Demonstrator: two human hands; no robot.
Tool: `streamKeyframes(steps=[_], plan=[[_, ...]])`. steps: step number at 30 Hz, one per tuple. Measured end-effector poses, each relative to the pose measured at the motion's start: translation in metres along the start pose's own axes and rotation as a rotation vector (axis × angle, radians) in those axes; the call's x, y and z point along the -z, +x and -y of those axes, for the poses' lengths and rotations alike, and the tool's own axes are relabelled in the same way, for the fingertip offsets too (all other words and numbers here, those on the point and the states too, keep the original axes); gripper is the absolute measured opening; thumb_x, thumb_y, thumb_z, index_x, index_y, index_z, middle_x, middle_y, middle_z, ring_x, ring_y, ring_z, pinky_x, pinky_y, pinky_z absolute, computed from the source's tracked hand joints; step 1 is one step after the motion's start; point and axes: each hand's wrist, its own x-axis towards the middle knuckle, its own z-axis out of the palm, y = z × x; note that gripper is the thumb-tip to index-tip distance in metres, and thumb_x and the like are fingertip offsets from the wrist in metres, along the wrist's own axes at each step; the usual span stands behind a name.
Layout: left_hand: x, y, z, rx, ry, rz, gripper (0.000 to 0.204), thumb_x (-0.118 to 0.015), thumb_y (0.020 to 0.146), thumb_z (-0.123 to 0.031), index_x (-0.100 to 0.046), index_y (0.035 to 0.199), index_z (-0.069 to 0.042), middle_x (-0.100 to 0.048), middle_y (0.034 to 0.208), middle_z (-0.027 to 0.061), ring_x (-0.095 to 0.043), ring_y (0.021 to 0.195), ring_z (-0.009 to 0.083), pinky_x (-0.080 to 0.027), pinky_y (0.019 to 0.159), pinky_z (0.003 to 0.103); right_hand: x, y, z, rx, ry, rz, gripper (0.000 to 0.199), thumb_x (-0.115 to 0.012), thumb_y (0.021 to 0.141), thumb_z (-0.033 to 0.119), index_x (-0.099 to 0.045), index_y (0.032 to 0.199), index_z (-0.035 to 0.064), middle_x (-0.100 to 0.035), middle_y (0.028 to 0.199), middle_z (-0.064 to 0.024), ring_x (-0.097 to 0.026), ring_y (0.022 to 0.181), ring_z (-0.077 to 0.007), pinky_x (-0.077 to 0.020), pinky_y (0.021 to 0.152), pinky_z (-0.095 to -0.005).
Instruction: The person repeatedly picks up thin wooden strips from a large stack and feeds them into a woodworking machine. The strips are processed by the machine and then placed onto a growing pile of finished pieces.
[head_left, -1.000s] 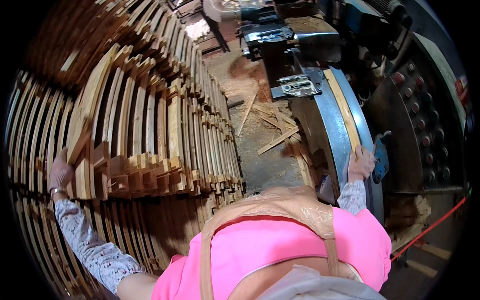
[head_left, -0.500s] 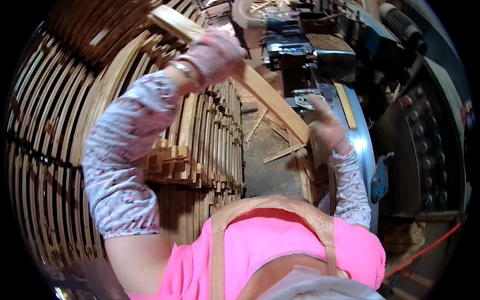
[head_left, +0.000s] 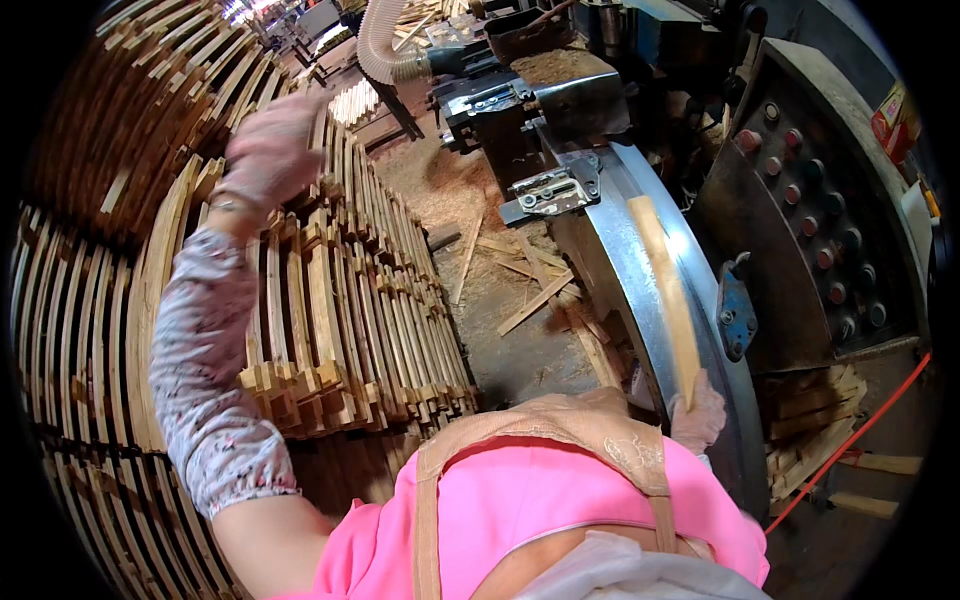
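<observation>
A sawdust-strewn workshop floor [head_left: 470,190] runs up the frame's middle. At lower right, the right hand [head_left: 698,412] grips a curved pale wooden slat [head_left: 668,290] lying on the curved grey metal machine bed [head_left: 640,300]. At upper left, the blurred left hand [head_left: 268,150] is over the stacked curved wooden slats [head_left: 330,300]; its grip is unclear. The step looks like feeding; next calls for steady guiding along the bed.

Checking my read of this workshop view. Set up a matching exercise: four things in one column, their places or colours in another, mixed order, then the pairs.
Things:
1. left hand
2. right hand
3. hose
4. cord

Places or colours:
A. red, running along the floor at the right
B. pale and ribbed, at the top above the machine
C. raised over the stack of curved wooden pieces
D. at the lower end of a wooden strip lying on the curved metal guide

Pairs: 1-C, 2-D, 3-B, 4-A
</observation>
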Motion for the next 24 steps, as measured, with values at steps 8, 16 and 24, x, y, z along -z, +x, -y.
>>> streamKeyframes(steps=[8,16,24], plan=[[-0.017,-0.096,0.174,0.796,0.085,0.558,0.060,-0.066,0.091,-0.033,-0.057,0.143,-0.004,-0.067,0.137,0.0241,-0.064,0.130,0.0404,-0.052,0.107,0.053,-0.079,0.212,0.088,0.187,0.105,-0.279,0.065,-0.065,0.099,0.040,-0.046,0.156,0.0150,-0.064,0.140,-0.0105,-0.060,0.123,-0.0322,-0.0473,0.107,-0.0453],[-0.053,-0.105,0.194,0.805,0.291,0.438,0.045,-0.066,0.091,-0.019,-0.066,0.135,-0.007,-0.071,0.130,0.0234,-0.069,0.119,0.0453,-0.055,0.086,0.068,-0.088,0.232,0.122,0.253,0.138,-0.230,0.061,-0.067,0.097,0.036,-0.049,0.153,0.0194,-0.066,0.132,-0.0126,-0.062,0.118,-0.0365,-0.0521,0.099,-0.0489],[-0.057,-0.108,0.193,0.846,0.240,0.440,0.053,-0.069,0.092,-0.012,-0.054,0.142,-0.007,-0.069,0.132,0.0231,-0.067,0.124,0.0376,-0.057,0.099,0.049,-0.029,0.035,-0.020,0.123,0.050,-0.063,0.055,-0.073,0.091,0.026,-0.061,0.144,0.0192,-0.066,0.134,-0.0111,-0.059,0.122,-0.0376,-0.0493,0.103,-0.0496]])
